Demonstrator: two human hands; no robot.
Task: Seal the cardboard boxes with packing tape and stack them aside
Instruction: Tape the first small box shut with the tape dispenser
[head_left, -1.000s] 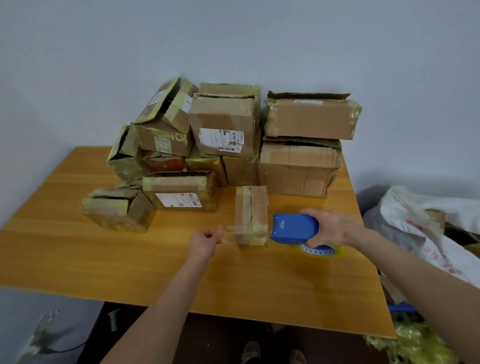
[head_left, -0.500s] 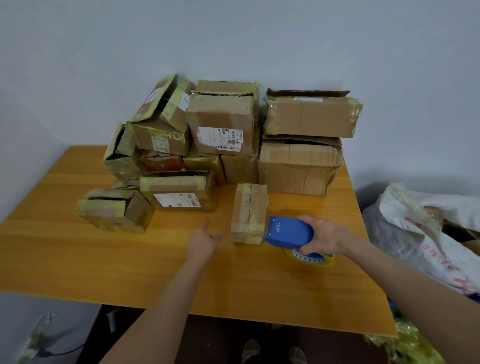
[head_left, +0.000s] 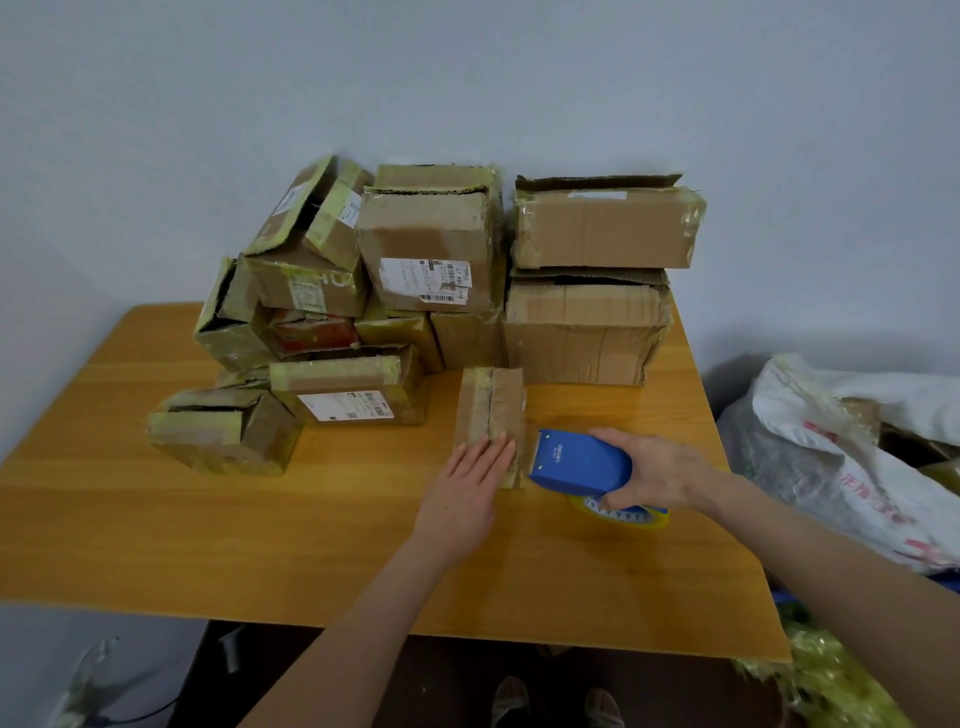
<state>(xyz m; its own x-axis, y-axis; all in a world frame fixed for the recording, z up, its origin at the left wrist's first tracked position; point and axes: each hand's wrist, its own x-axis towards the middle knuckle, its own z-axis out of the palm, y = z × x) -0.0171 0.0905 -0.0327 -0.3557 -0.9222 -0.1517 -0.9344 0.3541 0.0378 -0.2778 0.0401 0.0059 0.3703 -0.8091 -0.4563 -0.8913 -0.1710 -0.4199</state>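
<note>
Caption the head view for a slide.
Left hand flat on small box; right hand holds blue tape dispenser beside it.

Tape roll (head_left: 626, 517) mostly under dispenser (head_left: 576, 462), sack (head_left: 841, 467) cut by right edge

Bare table (head_left: 260, 545) lies open in front; stacked boxes (head_left: 431, 249) block the back.

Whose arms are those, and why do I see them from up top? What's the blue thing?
The camera sits on a person's head, looking forward and down, so you see that person's own two arms. There is no robot here. On the wooden table stands a pile of taped cardboard boxes. The left hand presses flat on one small box in front. The right hand holds a blue tape dispenser right next to that box. A white sack sits to the right of the table.
</note>
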